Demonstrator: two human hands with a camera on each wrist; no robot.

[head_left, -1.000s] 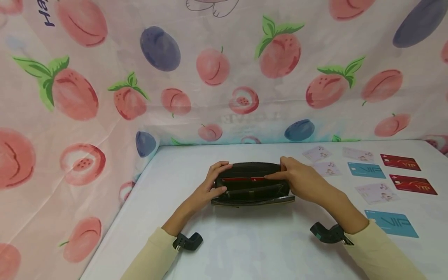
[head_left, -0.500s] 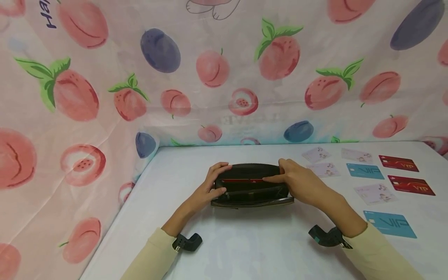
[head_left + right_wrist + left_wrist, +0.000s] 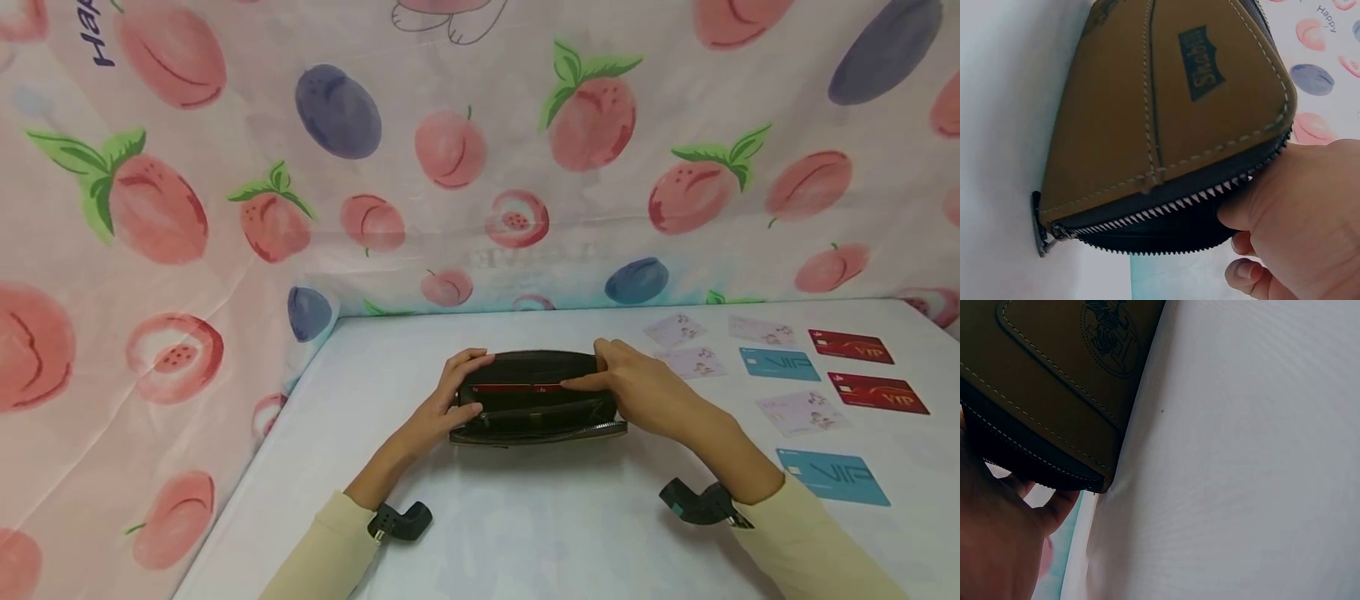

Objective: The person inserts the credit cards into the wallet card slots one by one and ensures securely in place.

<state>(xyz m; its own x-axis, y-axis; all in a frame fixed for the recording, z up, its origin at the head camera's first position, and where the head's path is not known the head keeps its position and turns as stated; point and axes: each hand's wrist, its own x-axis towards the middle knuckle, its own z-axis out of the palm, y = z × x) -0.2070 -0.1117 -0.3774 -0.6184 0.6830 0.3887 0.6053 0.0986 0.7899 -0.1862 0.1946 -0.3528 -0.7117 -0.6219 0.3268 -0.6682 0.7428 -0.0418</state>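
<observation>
A long zip-around wallet [image 3: 536, 433] stands unzipped in the head view, its dark inside facing up. Two red edges, apparently of cards [image 3: 504, 388], show in a slot along its far inner side. My left hand [image 3: 438, 412] grips the wallet's left end, thumb at the near side and fingers over the far rim. At the other end my right hand [image 3: 648, 387] holds the far wall, with one digit reaching inside to the red edge. Both wrist views show the brown stitched outside; a zip pull [image 3: 1040, 225] hangs at the lower corner in the right wrist view.
Several cards lie on the white table [image 3: 555, 533] to the right: red VIP cards [image 3: 879, 392], blue VIP cards [image 3: 832, 477] and pale pink flowered cards [image 3: 802, 412]. A peach-print cloth [image 3: 450, 217] rises behind the table and along its left side.
</observation>
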